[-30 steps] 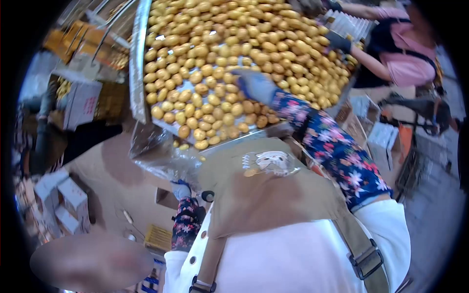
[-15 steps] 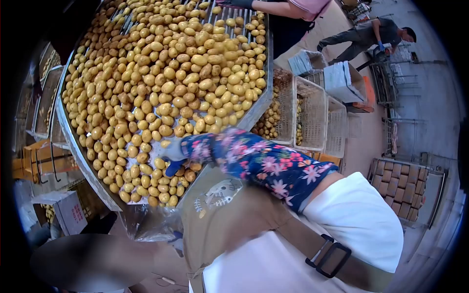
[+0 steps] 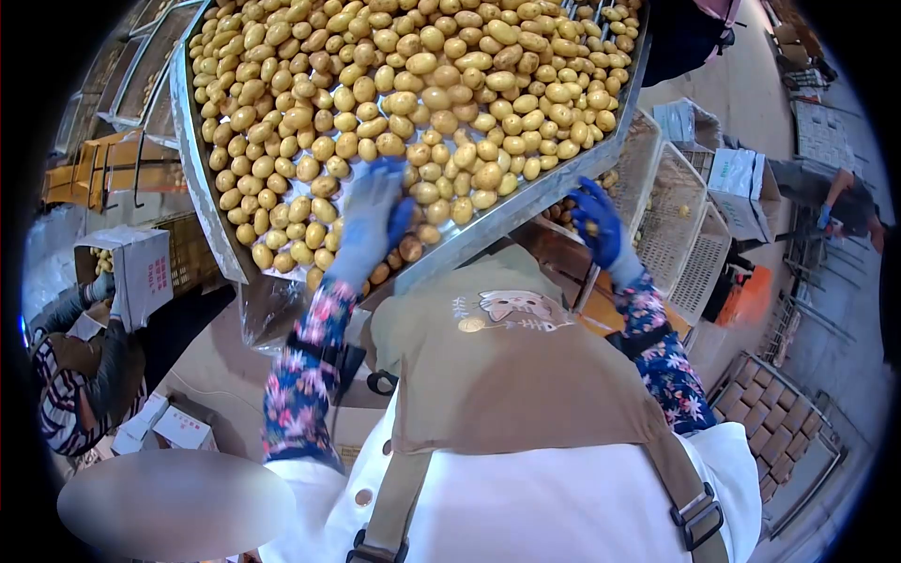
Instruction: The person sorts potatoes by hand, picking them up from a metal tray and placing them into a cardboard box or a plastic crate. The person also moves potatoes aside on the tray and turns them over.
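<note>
Many yellow potatoes (image 3: 441, 80) cover a metal-rimmed sorting table (image 3: 199, 178). My left hand (image 3: 369, 220), in a grey glove with blue fingers, lies over the potatoes near the table's front corner. Its fingers reach forward, with the thumb apart, and no potato shows in its grasp. Beyond the table's right rim, my right hand (image 3: 605, 230) hangs above a crate of potatoes (image 3: 561, 212). Its blue-gloved fingers are curled around what looks like one small potato (image 3: 589, 227).
Plastic crates (image 3: 678, 211) stand right of the table, near a lined white box (image 3: 741, 192). At left, a co-worker (image 3: 89, 366) handles a carton (image 3: 141, 272) with potatoes. Another person (image 3: 831, 202) is at far right, beyond stacked brown cartons (image 3: 765, 422).
My right hand has drawn back from the potatoes to the crate at the right. My left hand has come up onto the potatoes. The view has shifted, and the co-worker at left now shows.
</note>
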Demonstrator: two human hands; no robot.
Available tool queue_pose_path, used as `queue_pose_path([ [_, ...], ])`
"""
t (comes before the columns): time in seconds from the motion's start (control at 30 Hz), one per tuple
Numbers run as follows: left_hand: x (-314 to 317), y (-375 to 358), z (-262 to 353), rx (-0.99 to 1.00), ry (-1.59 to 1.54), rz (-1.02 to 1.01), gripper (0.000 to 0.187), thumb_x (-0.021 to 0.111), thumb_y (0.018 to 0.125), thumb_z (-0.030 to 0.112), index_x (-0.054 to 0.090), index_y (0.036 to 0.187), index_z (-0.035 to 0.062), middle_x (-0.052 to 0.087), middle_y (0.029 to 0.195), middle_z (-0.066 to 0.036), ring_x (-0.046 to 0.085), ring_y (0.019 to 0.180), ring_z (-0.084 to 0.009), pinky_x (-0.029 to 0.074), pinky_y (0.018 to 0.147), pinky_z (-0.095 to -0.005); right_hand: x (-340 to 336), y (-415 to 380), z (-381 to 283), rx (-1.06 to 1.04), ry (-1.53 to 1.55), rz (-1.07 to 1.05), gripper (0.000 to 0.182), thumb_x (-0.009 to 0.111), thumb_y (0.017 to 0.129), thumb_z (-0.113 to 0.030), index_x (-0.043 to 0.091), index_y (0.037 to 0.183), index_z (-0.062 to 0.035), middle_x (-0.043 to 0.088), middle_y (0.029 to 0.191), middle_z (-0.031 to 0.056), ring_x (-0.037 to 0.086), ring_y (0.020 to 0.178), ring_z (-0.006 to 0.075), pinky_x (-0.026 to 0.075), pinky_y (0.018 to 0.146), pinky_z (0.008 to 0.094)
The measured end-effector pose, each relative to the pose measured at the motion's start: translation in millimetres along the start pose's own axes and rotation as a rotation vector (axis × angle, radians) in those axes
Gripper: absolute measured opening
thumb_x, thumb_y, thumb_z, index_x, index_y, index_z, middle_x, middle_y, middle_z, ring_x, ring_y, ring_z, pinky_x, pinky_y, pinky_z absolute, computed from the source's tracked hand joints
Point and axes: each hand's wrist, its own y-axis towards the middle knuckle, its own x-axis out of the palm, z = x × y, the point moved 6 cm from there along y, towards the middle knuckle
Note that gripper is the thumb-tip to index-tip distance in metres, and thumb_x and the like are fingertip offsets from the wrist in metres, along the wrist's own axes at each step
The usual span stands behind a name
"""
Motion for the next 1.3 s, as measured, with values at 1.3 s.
queue_pose_path([
  [1.3, -54.7, 47.1, -64.5, -0.446, -0.018, 0.144, 0.029, 0.06, 0.092, 0.03, 0.064, 0.114, 0.0114, 0.062, 0.117, -0.022, 0.062, 0.103, -0.036, 0.052, 0.08, -0.0466, 209.1, 174.6, -96.3, -0.071, -0.41, -0.626, 0.052, 0.061, 0.089, -0.038, 0.049, 0.133, -0.0133, 0.067, 0.11, 0.0194, 0.067, 0.096, 0.0357, 0.051, 0.081, 0.0485],
])
